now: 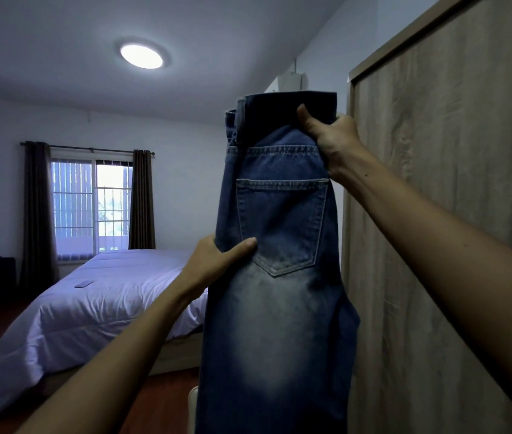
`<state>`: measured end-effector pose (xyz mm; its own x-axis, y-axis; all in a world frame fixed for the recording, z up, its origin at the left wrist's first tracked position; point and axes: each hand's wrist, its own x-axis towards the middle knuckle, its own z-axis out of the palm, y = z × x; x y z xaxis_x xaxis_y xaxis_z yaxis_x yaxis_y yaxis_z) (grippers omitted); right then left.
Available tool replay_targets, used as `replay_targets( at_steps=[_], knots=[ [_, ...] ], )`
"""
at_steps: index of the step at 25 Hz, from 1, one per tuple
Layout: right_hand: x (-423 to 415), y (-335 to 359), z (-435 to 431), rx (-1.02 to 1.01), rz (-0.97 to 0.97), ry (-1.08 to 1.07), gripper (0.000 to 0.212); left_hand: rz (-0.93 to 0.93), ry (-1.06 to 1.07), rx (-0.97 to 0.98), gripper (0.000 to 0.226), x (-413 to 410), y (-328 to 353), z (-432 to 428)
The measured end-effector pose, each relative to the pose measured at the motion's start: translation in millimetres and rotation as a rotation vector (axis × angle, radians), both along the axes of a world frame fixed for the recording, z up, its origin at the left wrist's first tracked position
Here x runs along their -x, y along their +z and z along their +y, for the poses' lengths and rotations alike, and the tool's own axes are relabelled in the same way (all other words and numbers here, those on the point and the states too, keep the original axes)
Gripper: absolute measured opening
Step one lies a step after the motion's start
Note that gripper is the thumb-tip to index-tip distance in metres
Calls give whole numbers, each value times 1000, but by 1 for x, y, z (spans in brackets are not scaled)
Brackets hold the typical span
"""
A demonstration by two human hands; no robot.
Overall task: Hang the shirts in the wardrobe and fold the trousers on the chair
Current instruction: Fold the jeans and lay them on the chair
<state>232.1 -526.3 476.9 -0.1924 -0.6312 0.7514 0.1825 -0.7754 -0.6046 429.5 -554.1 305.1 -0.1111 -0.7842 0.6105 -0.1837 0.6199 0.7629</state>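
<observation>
- Hanging upright just left of the wardrobe (452, 214), the blue jeans (279, 308) are held up in the air, doubled lengthwise so that one back pocket faces the camera; their legs run down out of the bottom of the view
- The right hand (333, 142) is clamped on the waistband at the corner nearest the wardrobe, thumb pressed on the near face of the denim, fingers curled behind it
- The left hand (217, 261) grips the jeans' edge farthest from the wardrobe, lower down at the level of the pocket's point; its thumb lies across the near face beside the pocket, and its fingers are hidden behind the cloth
- The wardrobe is pale wood grain with a lighter frame, and its front is closed in the part that shows
- Well to the left of the wardrobe stands a bed (91, 308) under a white quilt, with a small flat object (84, 283) lying on it, too small to tell what it is
- Farther from the wardrobe, beyond the bed, a barred window (91, 205) sits between two dark curtains (37, 214)
- A round ceiling light (141, 56) glows up and to the left of the wardrobe
- A pale rounded edge (192, 411) shows beside the jeans' lower part, left of the wardrobe's foot; whether it is the chair cannot be told
</observation>
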Motion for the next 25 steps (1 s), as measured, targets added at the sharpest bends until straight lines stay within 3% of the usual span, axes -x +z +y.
replay_targets(
  at_steps=[4, 7, 9, 15, 18, 22, 25],
  knots=[
    [5, 3, 3, 25, -27, -8, 26, 39, 146, 150, 32, 6, 3, 1],
    [11, 2, 6, 25, -77, 23, 34, 30, -194, -12, 45, 6, -9, -1],
    [14, 1, 8, 25, -93, 26, 30, -63, -364, -163, 40, 4, -25, -2],
    [24, 6, 18, 49, -96, 22, 20, 50, -303, -143, 24, 15, -24, -2],
    [30, 3, 21, 51, -89, 14, 18, 22, -429, -267, 40, 21, -30, -1],
    [41, -10, 12, -19, -83, -67, 31, -54, -583, -500, 31, 29, -39, 9],
    [50, -15, 4, -70, -89, -143, 39, -117, -651, -701, 51, 24, -51, 11]
  ],
)
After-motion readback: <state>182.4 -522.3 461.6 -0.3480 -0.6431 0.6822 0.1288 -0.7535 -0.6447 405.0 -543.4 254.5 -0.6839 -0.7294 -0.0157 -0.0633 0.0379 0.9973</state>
